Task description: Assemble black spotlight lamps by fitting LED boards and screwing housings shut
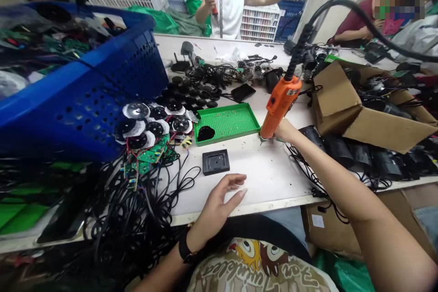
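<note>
My right hand (283,131) is closed around the lower end of an orange electric screwdriver (279,105). The tool hangs on a thick black cable and its tip is just above the white table (270,173), beside the green tray (227,122). My left hand (219,203) hovers open over the table's front edge, fingers loosely spread, holding nothing. A small black square part (215,162) lies just beyond its fingertips. The green tray holds a black pile of small pieces in its near left corner.
A blue perforated basket (82,91) full of parts fills the left. Round speaker parts, green circuit boards (150,155) and tangled black wires lie before it. An open cardboard box (362,105) and black housings (359,153) sit at right. Two other people work across the table.
</note>
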Demonstrator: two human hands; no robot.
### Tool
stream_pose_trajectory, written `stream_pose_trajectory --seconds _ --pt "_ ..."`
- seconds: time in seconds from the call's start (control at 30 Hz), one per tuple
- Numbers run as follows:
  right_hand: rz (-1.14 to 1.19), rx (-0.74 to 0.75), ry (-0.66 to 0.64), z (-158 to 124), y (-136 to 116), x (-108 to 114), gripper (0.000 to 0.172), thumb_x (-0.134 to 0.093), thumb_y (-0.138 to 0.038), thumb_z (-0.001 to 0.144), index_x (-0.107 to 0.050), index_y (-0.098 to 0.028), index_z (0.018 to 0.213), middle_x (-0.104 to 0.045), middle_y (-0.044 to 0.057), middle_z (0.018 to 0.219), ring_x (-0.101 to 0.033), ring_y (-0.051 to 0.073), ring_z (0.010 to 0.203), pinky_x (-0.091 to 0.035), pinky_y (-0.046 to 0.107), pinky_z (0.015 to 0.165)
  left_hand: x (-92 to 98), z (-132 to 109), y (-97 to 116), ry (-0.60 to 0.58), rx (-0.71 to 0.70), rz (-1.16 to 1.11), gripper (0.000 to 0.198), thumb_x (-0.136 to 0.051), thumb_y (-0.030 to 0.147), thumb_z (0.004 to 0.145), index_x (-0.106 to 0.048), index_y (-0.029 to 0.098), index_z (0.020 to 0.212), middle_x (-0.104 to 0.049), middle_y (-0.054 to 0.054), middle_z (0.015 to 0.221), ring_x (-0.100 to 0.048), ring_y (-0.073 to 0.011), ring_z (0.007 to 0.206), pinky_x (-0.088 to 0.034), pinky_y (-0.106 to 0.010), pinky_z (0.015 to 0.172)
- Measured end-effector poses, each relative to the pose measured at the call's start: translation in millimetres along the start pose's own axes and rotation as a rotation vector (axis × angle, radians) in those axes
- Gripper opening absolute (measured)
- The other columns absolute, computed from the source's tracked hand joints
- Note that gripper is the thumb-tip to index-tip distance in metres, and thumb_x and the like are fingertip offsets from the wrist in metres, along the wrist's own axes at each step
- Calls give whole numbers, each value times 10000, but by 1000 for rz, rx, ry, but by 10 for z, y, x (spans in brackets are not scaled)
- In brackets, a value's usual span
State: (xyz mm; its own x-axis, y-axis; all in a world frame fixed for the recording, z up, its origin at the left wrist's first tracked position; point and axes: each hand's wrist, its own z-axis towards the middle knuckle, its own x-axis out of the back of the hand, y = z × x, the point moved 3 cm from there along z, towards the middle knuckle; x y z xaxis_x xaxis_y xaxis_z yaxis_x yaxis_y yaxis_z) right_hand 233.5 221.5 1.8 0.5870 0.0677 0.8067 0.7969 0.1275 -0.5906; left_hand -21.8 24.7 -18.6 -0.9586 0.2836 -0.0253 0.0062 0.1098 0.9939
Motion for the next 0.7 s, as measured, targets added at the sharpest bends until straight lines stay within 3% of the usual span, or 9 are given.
stream_pose_trajectory --seconds 0.27,0.33,0.47,0.53,0.6,0.7 --pt "6 -31 -34 -838 -33 33 235 -546 -115 762 -755 -161 858 -789 93 854 -713 233 805 -544 361 826 -268 171 -98 31 15 -115 363 -727 364 898 -662 239 1232 -680 -120 1288 -647 -256 1152 -508 -429 1025" --pt "216 -119 -21 -1008 -32 -6 243 -593 -157 736 -750 -166 922 -781 82 881 -708 217 773 -576 367 789 -356 199 -148 49 24 -154 437 -758 329 869 -645 247 1283 -661 -125 1343 -644 -270 1187 -523 -447 1033" --pt "913 -379 -115 -1332 -126 -172 342 -757 -240 650 -721 -216 990 -719 24 917 -688 183 748 -626 331 659 -555 247 -148 -6 -35 -217 778 -817 246 813 -482 292 1513 -506 -126 1570 -587 -303 1339 -500 -500 1124" --pt "1118 -457 -167 -1471 -218 -241 366 -789 -211 615 -705 -239 970 -688 6 970 -675 162 766 -641 304 644 -609 277 -104 13 -64 -249 775 -816 245 822 -478 282 1518 -459 -123 1611 -574 -303 1369 -508 -474 1131" --pt "1219 -476 -202 -1577 -294 -270 350 -797 -209 627 -683 -248 955 -659 -2 1009 -655 145 756 -652 303 644 -619 312 -61 50 -46 -290 682 -823 249 821 -548 246 1445 -555 -124 1528 -614 -291 1325 -535 -441 1098" --pt "1149 -345 -182 -1657 -347 -220 332 -787 -298 749 -651 -272 1051 -633 9 1103 -626 132 732 -649 329 673 -587 356 -18 62 42 -394 546 -855 249 784 -626 204 1278 -730 -101 1258 -705 -261 1157 -582 -417 1005"
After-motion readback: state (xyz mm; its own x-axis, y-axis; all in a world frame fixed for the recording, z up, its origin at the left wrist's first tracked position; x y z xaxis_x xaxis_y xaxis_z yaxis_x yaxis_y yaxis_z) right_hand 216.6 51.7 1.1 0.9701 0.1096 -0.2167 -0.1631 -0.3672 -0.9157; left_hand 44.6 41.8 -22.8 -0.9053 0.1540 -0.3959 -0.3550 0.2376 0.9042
